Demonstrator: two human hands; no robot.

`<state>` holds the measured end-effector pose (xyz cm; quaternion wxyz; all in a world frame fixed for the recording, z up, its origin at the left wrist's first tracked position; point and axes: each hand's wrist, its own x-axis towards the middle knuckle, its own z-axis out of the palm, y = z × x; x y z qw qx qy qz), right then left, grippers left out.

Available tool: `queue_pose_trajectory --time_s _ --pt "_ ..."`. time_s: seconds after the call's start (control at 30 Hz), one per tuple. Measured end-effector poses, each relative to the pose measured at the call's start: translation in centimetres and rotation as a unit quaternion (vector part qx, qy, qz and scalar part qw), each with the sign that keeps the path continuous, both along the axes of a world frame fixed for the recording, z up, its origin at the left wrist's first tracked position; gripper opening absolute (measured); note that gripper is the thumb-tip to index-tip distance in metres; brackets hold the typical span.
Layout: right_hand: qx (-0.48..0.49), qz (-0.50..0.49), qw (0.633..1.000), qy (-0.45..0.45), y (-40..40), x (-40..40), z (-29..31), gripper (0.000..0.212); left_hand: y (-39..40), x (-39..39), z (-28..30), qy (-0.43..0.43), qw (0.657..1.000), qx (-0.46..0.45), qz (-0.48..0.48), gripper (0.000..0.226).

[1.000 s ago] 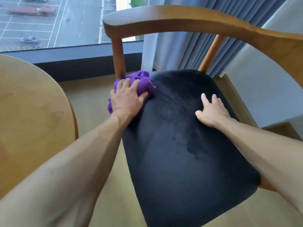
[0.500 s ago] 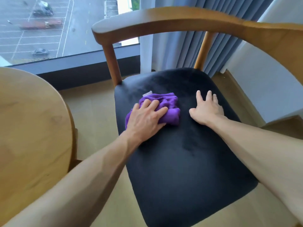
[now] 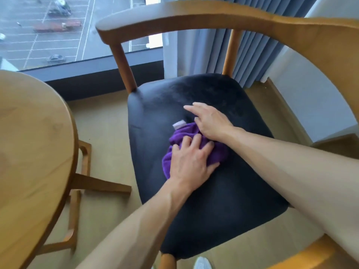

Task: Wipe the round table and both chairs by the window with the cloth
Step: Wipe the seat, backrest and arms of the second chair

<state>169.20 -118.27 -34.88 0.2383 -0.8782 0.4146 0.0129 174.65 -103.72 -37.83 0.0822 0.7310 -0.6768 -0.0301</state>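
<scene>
At the left edge stood the round table, its top smooth pale wood with a curved rim, and angled wooden legs showed beneath it on the beige floor. Behind it, the window looked down on a marked car park. The chair came next: a curved wooden back rail on round spindles, and a dark, soft-looking padded seat with rounded corners. On the middle of that seat lay the purple cloth, bunched and fuzzy, with a small pale tag at its far edge. The left hand pressed flat on the cloth, fingers spread and nearly straight. The right hand lay just beyond it, the heel touching the cloth and the fingers stretched out over the seat, holding nothing. To the right hung pleated blue-grey curtains beside a plain white wall.
</scene>
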Motion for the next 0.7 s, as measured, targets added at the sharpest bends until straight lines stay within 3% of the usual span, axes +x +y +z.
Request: queue_pose_trajectory --time_s 0.07,0.1,0.2,0.33,0.4,0.5,0.57,0.63,0.67,0.7 --pt "0.005 0.067 0.998 0.002 2.5 1.1 -0.2 0.044 2.3 2.4 -0.3 -0.024 0.998 -0.007 -0.052 0.049" --pt "0.012 0.086 0.996 0.004 3.6 1.5 -0.4 0.043 3.2 4.4 -0.4 -0.032 0.999 -0.010 -0.032 0.048" --pt "0.065 0.049 0.996 -0.040 4.7 1.3 -0.5 0.045 5.2 9.4 -0.4 0.013 0.988 0.016 0.152 0.053" --pt "0.105 0.009 0.993 -0.057 4.0 -0.2 0.5 0.046 5.7 8.7 0.1 0.146 0.915 0.050 0.373 0.052" --pt "0.104 0.012 0.993 -0.054 3.8 -1.0 0.9 0.045 5.3 5.9 1.0 0.145 0.900 0.056 0.408 0.046" --pt "0.094 0.006 0.992 -0.083 4.3 -2.0 1.4 0.042 3.9 1.8 2.2 0.143 0.910 0.057 0.385 0.047" --pt "0.054 -0.032 0.993 -0.104 5.1 -2.4 1.6 0.041 2.2 0.4 3.2 0.259 0.911 0.035 0.319 0.050" --pt "-0.005 -0.086 0.992 -0.094 6.1 -3.0 1.5 0.043 0.6 0.6 4.2 0.465 0.850 0.033 0.245 0.044" --pt "-0.027 -0.104 0.992 -0.068 6.8 -3.3 1.4 0.044 0.1 1.3 4.4 0.522 0.817 0.022 0.245 0.043" --pt "-0.038 -0.111 0.993 -0.031 7.5 -3.5 1.1 0.047 -0.3 2.6 4.4 0.529 0.806 -0.001 0.263 0.044"
